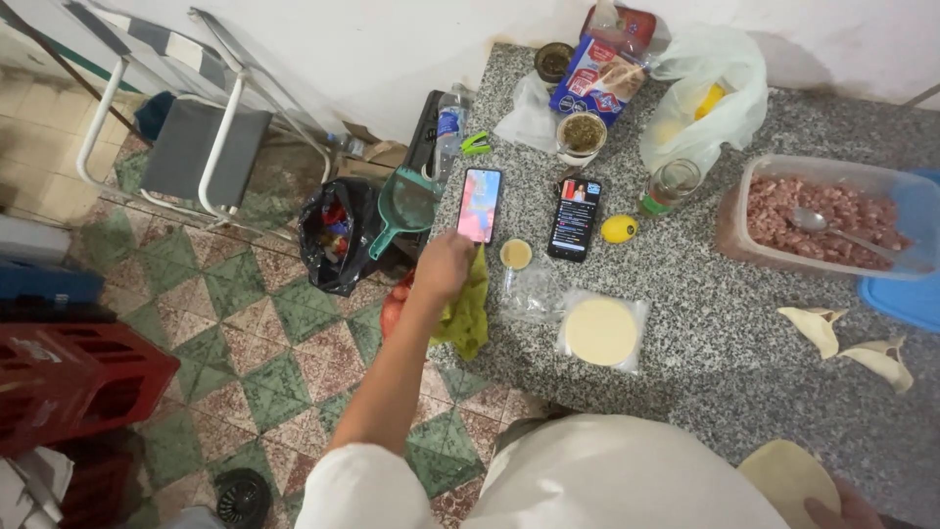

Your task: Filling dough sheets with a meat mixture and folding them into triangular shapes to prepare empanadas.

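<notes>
My left hand (443, 264) reaches out over the left edge of the granite counter (705, 333) and rests on a yellow-green cloth (470, 309) that hangs over the edge, just below a lit phone (480, 204). My right hand (844, 507) shows only at the bottom right corner, with its fingers on a round disc of dough (783, 472). A stack of dough discs in clear plastic (600, 331) lies between the two hands. Two folded filled pastries (862, 343) sit to the right.
A clear tub of minced meat with a spoon (827, 211) stands at the right. A second phone (575, 217), a lemon (619, 228), a small jar lid (515, 254), a glass (672, 184), jars and bags crowd the counter's back. A black rubbish bag (338, 235), folding chair (201, 137) and red crate (73, 377) stand on the tiled floor.
</notes>
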